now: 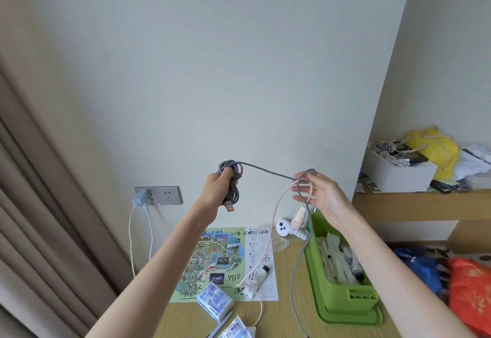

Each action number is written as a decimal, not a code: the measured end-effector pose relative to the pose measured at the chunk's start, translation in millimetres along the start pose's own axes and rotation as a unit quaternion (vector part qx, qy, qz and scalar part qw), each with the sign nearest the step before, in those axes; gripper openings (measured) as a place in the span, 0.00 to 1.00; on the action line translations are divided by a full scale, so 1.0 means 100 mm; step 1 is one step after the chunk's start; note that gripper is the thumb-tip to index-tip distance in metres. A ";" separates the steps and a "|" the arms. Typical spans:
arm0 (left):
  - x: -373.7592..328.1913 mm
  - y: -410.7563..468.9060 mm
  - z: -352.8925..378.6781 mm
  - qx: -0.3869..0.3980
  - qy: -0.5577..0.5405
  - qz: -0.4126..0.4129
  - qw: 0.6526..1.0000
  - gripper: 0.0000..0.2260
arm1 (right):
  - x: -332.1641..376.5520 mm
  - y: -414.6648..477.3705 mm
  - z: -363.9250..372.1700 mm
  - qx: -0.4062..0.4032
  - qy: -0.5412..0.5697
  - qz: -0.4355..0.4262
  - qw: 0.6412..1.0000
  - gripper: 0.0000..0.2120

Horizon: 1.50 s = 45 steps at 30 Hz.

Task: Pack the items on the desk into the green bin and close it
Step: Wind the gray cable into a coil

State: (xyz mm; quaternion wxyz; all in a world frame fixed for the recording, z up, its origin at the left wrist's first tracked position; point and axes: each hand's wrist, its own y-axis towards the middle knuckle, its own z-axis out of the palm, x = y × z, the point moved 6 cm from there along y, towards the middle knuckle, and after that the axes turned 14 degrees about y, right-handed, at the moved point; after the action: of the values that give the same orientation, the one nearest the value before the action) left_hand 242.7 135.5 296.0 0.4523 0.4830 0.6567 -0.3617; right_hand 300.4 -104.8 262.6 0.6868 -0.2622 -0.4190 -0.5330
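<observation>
My left hand [216, 190] grips a coiled bundle of grey braided cable [233, 178] held up in front of the wall, its orange USB plug hanging below. The cable runs right to my right hand [318, 191], which pinches the grey strand together with a pink cable [271, 236]; both hang down to the desk. The green bin [342, 303] stands open on the desk at right, with several items inside. On the desk lie a map sheet [212, 260], a white tube [256, 280], blue tissue packs [214, 302] and a small white device [283, 227].
A wall socket [159, 195] with a charger and white leads is at left, beside a curtain [39, 218]. A shelf at right holds a white box [398, 171] and a yellow bag [435, 149]. Blue and red bags [470, 292] lie right of the desk.
</observation>
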 end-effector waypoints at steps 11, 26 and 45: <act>0.25 0.17 -0.11 -0.027 0.006 -0.034 0.999 0.10 | -0.07 -0.06 -0.18 -0.004 -0.117 0.083 0.990 0.12; 0.01 0.19 -0.12 -0.051 0.044 0.038 0.997 0.06 | -0.46 -0.07 -0.41 -0.003 -0.459 -0.003 0.889 0.10; -0.22 0.01 0.34 0.022 0.137 0.112 0.984 0.08 | -0.81 -0.15 0.21 0.133 -0.424 0.209 0.871 0.14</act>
State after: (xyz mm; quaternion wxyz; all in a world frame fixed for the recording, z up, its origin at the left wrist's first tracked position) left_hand 254.9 97.4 305.9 0.3848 0.6081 0.6465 -0.2534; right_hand 273.7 -50.2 202.8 0.5669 -0.4501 -0.6725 -0.1539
